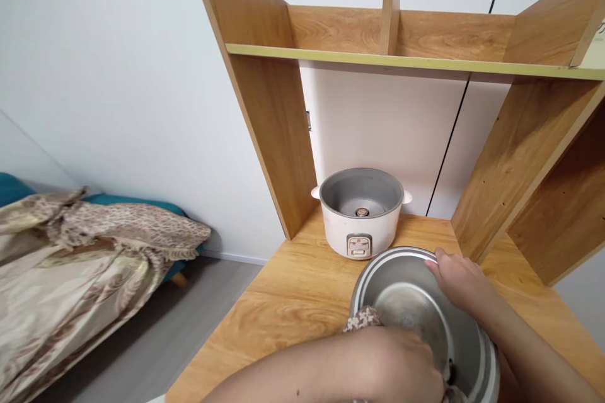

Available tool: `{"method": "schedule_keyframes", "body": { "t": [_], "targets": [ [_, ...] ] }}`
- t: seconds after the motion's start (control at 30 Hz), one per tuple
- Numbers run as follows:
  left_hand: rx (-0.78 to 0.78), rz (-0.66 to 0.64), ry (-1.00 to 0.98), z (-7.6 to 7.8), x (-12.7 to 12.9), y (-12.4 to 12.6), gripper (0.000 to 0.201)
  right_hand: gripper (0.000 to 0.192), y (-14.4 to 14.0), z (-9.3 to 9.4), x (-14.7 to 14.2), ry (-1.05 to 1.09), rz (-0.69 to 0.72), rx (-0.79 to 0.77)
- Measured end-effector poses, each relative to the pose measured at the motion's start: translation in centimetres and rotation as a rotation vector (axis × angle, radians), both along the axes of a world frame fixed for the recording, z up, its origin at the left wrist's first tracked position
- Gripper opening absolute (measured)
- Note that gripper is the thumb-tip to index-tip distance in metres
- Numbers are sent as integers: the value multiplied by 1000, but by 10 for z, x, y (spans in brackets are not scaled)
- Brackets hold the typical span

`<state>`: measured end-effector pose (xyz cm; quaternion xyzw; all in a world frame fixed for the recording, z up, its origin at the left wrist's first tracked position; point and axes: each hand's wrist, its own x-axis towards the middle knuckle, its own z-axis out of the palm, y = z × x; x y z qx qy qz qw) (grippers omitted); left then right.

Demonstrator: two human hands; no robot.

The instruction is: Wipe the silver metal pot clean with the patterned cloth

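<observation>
A round grey metal inner pot (411, 305) is tilted toward me at the front of the wooden surface, its inside facing up. My right hand (460, 277) grips the pot's far right rim, with the fingers over the edge. Bunched over a brown cloth with white flowers (363, 318), my left hand (401, 362) reaches into the pot. Parts of the cloth stick out on both sides of that hand; its fingertips are mostly hidden. Just behind the pot stands a white rice cooker body (359, 233), lidless, with its heating plate and central button showing.
The wooden surface (265, 308) sits under a shelf unit (269, 138) with upright side boards and a yellow-edged shelf (340, 58). A white wall is behind. At left, a patterned cover (94, 277) drapes over teal furniture (165, 204) on a grey floor (189, 308).
</observation>
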<state>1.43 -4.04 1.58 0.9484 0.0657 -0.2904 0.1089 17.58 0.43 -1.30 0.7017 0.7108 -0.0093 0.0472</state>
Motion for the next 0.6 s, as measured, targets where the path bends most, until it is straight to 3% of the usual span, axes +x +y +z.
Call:
{"method": "schedule_keyframes", "body": {
  "t": [0.13, 0.4, 0.6],
  "targets": [
    [-15, 8, 29, 15, -1, -3, 27, 40, -1, 2, 0, -8, -7, -9],
    [-114, 36, 119, 1, 2, 1, 23, 40, -1, 3, -1, -5, -3, 3],
    [-68, 95, 46, 11, 0, -2, 27, 40, -1, 0, 0, -6, -3, 5]
  ]
}}
